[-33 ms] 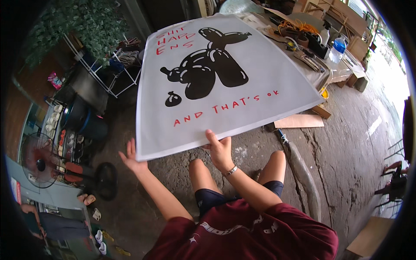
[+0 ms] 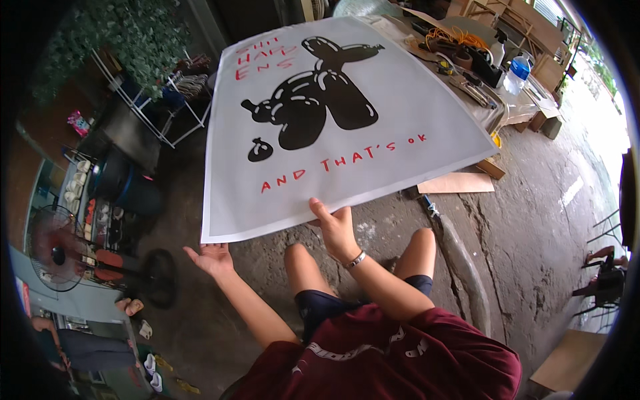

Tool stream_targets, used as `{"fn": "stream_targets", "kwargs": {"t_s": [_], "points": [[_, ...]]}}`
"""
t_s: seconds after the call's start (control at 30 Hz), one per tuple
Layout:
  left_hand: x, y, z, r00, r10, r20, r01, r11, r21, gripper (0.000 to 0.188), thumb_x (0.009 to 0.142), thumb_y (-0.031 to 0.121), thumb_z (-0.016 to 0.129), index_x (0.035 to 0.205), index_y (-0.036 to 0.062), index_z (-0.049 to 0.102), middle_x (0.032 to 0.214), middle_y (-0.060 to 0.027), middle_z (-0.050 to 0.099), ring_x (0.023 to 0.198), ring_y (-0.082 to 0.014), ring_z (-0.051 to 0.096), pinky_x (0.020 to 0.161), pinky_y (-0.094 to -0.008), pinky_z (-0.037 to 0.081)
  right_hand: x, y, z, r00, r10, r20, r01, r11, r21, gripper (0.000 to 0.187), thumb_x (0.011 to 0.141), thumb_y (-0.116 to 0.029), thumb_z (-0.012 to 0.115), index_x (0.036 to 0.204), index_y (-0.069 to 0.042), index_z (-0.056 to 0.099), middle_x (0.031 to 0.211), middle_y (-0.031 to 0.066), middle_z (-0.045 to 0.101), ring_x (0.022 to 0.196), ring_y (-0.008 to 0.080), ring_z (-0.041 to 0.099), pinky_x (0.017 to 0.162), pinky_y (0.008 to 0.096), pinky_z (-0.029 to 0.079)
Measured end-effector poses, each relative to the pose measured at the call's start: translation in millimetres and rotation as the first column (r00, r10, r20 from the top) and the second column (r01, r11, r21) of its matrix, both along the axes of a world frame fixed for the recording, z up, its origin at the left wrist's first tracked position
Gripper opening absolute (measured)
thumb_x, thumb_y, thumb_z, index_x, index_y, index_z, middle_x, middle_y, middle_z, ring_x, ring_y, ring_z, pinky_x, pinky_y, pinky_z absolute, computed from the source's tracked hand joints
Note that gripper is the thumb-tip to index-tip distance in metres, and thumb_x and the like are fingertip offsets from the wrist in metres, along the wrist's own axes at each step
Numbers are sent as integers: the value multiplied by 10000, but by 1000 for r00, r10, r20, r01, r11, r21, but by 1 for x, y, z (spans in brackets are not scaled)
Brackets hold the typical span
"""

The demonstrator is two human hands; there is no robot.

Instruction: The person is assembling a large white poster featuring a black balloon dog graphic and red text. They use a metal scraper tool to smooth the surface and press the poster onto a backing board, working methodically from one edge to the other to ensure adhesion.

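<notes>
A large white poster [image 2: 333, 143] spreads out in front of the person, its near edge above the floor and its far right side over a cluttered bench [image 2: 492, 119]; whether it touches the bench I cannot tell. It bears a black balloon-animal figure [image 2: 303, 120] and red lettering. The right hand [image 2: 339, 233] pinches the near edge, thumb on top and the other fingers mostly hidden beneath. The left hand [image 2: 215, 261] is palm up at the near left corner, thumb spread outward, fingertips under the sheet, so their spacing cannot be told. On the bench are an orange cord [image 2: 460, 39] and a blue-topped clear bottle [image 2: 517, 75]. A thin board [image 2: 457, 183] lies below the poster's right side; farther left stands a fan [image 2: 59, 252].
</notes>
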State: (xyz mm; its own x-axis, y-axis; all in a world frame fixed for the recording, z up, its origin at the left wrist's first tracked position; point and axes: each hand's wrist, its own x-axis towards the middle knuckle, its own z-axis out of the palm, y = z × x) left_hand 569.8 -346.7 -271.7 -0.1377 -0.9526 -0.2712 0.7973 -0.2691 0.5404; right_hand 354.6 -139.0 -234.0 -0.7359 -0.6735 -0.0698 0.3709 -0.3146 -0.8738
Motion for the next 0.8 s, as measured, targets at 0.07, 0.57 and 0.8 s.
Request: {"fn": "stream_targets", "kwargs": {"t_s": [0.07,0.57,0.8], "points": [[9,22,-3,987,-133,94,144,982,-123,886,877,735,389,1411,27,411,1429,-126,465,1266,-290,480,1013,-462,418,-8,18,6,989,142,28,-138,984,-109,392,938,-174,629,1229,38,474,1119,113,601,981,176,629,742,372,603],[-10,48,66,747,25,665,186,952,-244,234,906,279,683,959,76,579,943,-65,671,810,-154,671,612,-259,557,-345,267,59,806,-290,-516,552,684,477,401,928,-368,634,1033,19,613,849,72,643,674,155,635,557,274,548],[4,40,62,766,-10,642,206,951,-231,190,863,216,735,856,119,572,869,-44,674,785,-151,671,610,-275,565,-350,257,77,936,-113,-333,274,829,488,279,905,-273,665,989,-7,658,826,59,655,681,135,638,559,282,557]]}}
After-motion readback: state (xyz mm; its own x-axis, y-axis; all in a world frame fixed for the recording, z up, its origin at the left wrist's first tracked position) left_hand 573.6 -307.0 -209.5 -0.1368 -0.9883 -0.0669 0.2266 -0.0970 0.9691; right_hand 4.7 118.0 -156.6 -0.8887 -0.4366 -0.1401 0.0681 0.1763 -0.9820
